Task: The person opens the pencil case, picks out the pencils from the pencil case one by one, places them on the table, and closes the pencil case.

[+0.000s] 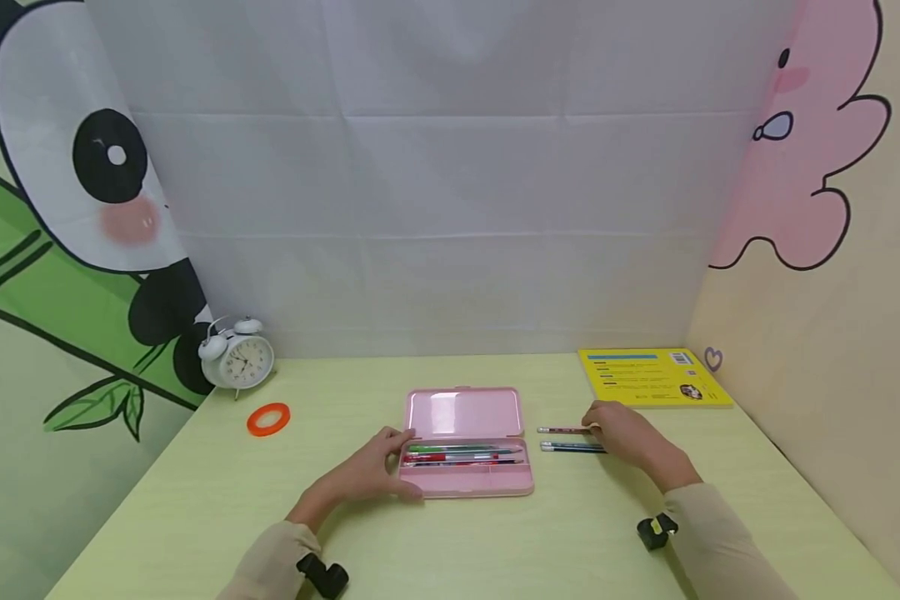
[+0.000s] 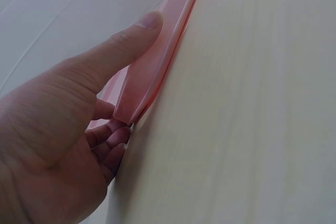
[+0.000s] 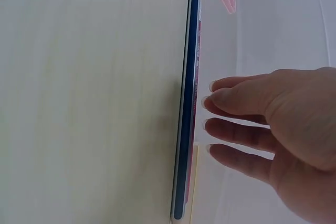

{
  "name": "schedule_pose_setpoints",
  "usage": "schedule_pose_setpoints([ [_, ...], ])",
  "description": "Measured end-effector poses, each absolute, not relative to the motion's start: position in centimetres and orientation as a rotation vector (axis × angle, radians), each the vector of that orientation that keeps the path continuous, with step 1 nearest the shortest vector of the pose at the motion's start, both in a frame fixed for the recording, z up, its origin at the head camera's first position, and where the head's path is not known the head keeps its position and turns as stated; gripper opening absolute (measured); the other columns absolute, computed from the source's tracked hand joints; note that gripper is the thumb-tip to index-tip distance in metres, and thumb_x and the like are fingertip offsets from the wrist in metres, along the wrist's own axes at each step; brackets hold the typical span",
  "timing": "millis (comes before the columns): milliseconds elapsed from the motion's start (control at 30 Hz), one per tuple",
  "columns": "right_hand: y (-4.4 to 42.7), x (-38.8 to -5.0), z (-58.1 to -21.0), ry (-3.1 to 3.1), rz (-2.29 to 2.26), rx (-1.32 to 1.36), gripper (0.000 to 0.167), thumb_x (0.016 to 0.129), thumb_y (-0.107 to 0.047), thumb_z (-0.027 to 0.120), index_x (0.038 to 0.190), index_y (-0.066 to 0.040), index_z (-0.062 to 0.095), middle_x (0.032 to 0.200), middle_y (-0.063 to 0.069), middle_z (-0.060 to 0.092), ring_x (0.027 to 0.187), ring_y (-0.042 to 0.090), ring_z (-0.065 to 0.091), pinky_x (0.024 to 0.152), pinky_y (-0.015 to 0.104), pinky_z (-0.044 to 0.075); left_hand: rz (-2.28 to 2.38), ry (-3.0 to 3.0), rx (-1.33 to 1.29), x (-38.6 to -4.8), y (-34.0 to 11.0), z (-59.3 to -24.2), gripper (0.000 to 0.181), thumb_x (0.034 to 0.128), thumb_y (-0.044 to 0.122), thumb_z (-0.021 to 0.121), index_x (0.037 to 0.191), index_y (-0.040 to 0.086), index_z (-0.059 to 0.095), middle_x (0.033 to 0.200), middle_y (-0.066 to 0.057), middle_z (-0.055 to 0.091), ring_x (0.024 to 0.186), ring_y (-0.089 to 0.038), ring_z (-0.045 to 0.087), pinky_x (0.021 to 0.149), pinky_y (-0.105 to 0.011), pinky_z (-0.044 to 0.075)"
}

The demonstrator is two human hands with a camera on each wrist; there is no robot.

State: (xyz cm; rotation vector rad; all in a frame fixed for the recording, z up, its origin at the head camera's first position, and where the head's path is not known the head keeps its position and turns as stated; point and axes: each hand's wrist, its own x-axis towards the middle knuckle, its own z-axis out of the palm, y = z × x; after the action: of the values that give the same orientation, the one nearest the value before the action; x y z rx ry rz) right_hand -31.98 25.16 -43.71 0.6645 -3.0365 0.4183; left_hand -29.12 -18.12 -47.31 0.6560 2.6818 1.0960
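Observation:
An open pink pencil case (image 1: 465, 482) lies mid-table, with several pens (image 1: 461, 457) in its rear compartment. At its left end my left hand (image 1: 375, 471) grips it, thumb (image 2: 131, 40) against the front wall and the other fingers at the end and behind. To the right of the case lie a reddish pencil (image 1: 561, 430) and at least one dark blue pencil (image 1: 570, 447), roughly parallel. Over their right part hovers my right hand (image 1: 626, 429). In the right wrist view, its fingers are slightly bent beside the pencils, with nothing visible between them.
A yellow book (image 1: 648, 379) lies at the table's back right. On the left stand a white twin-bell alarm clock (image 1: 243, 358) and, nearer, an orange ring (image 1: 268, 419) lying flat. A pale curtain (image 1: 450, 183) closes off the table's back edge.

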Motion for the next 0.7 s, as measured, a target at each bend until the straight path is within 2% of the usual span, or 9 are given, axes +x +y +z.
schedule_pose_setpoints([
  [367,25.48,-32.23,-43.91,-3.062,0.445,0.708,0.018,0.093,0.004,0.065,0.101,-0.005,0.078,0.094,0.002,0.072,0.084,0.017,0.061,0.084,0.043,0.053,1.100,2.681,0.664,-29.07,-18.06,-47.33,0.107,0.0704,0.042,0.091,0.153,0.001,0.037,0.120,-0.006,0.046,0.114,-0.025,0.043,0.102,-0.053,0.037],
  [700,25.52,-32.09,-43.85,-3.095,0.457,0.711,0.018,0.092,0.003,0.065,0.098,-0.006,0.080,0.091,0.001,0.072,0.080,0.016,0.059,0.083,0.041,0.054,1.105,2.685,0.669,-29.17,-18.16,-47.59,0.109,0.0693,0.043,0.091,0.153,0.000,0.036,0.118,-0.004,0.045,0.112,-0.023,0.042,0.100,-0.051,0.037],
])
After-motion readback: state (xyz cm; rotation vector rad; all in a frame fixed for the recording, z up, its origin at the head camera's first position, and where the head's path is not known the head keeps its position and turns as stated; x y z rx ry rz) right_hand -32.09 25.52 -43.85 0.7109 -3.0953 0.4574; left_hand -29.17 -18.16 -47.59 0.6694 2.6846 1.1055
